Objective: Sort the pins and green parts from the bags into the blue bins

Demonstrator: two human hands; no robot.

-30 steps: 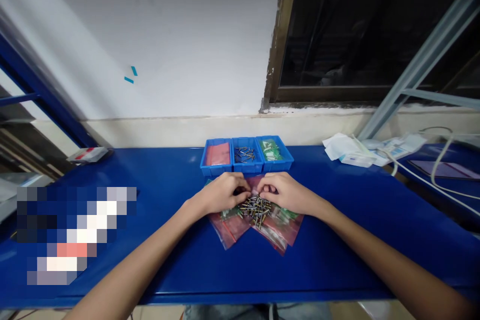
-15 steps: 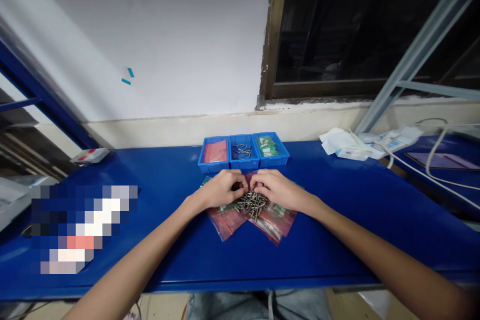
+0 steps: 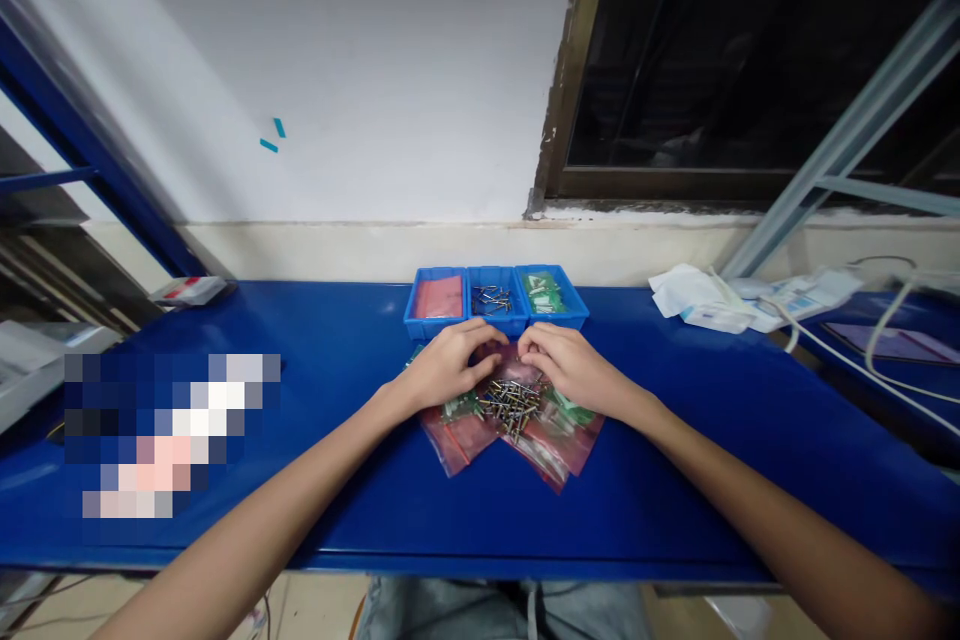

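A loose pile of metal screws [image 3: 513, 408] lies on red-tinted plastic zip bags [image 3: 459, 447] spread on the blue table. Green pieces [image 3: 574, 410] show in or among these bags, partly covered by my hands. My left hand [image 3: 452, 365] hovers at the pile's upper left, thumb and index finger apart, with nothing visible between them. Facing it at the upper right, my right hand [image 3: 568, 367] has its fingers curled together in a pinch. Whatever its fingertips hold, if anything, is too small to make out.
Behind my hands stand three joined blue bins: one with red bags [image 3: 439, 298], one with screws [image 3: 492, 299], one with green and clear pieces [image 3: 544, 292]. White packaging [image 3: 701, 298] and cables lie back right. A white box [image 3: 196, 291] sits back left; a blurred-out item lies left.
My hands have moved apart, uncovering more of the screw pile. The left thumb and index finger have spread. The whole view has shifted slightly.
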